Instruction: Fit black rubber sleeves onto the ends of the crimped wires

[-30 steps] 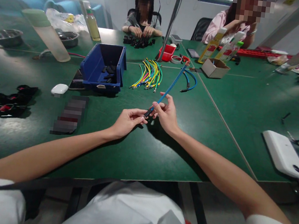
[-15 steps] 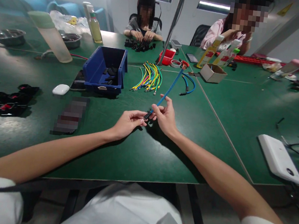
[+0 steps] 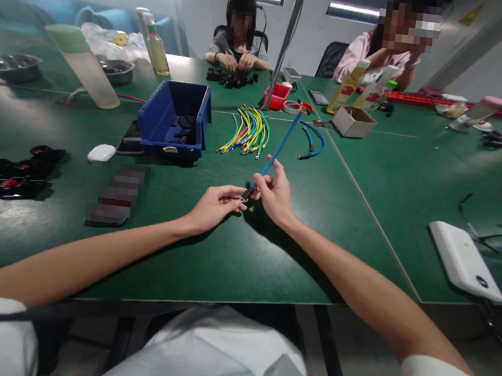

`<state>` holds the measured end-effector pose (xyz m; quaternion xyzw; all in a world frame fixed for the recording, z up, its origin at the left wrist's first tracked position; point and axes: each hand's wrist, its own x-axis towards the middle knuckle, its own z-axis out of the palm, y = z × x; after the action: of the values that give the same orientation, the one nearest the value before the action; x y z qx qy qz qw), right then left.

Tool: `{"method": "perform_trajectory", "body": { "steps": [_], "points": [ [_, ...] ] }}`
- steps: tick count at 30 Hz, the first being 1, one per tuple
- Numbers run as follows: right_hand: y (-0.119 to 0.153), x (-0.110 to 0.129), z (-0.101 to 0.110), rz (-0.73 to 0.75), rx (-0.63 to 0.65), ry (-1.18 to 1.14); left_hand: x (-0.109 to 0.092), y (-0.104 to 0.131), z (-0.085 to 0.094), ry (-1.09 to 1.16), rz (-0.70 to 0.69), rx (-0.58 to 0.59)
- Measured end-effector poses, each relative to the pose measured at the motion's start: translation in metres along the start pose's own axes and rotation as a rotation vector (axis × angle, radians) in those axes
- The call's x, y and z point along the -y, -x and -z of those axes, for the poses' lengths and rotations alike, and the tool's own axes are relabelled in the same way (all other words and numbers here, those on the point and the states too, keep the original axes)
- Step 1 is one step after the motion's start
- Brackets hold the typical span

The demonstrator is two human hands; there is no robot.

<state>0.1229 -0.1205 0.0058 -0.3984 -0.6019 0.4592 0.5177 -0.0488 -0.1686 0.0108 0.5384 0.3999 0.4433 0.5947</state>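
A blue cable with a black sleeve at its lower end slants up and away over the green table. My right hand is closed around it just above the sleeve. At the sleeved end, the fingertips of my left hand pinch the black tip, where a bit of metal shows. Beyond my hands lies a bundle of yellow, green and blue cables. To its right rest curved blue cables with black ends. A blue bin with small black pieces in it stands left of the bundle.
A white earbud case and a blurred-out dark object lie to the left, near black parts with red centres. A white power bank is at the right edge. Two people sit across the table, behind bottles and a small carton.
My hands keep nearly the same hold on the blue cable. The metal tip at the sleeve's end shows a little more. The whole view has shifted slightly.
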Motion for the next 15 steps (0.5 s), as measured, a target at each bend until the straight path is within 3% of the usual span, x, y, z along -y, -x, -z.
{"method": "perform_trajectory", "body": {
  "steps": [6,10,13,15],
  "points": [
    [-0.003,-0.001,0.002,0.0,-0.034,-0.001,-0.002,-0.002,0.001,-0.001,0.063,-0.044],
    [-0.006,-0.001,0.004,0.008,-0.076,0.015,-0.018,-0.007,0.008,-0.065,0.108,-0.024],
    [-0.009,-0.001,0.007,0.013,-0.098,0.021,-0.04,-0.016,0.018,-0.177,-0.002,-0.052],
    [-0.011,-0.001,0.009,0.014,-0.107,0.03,-0.056,-0.023,0.03,-0.28,-0.139,-0.151]
  ]
}}
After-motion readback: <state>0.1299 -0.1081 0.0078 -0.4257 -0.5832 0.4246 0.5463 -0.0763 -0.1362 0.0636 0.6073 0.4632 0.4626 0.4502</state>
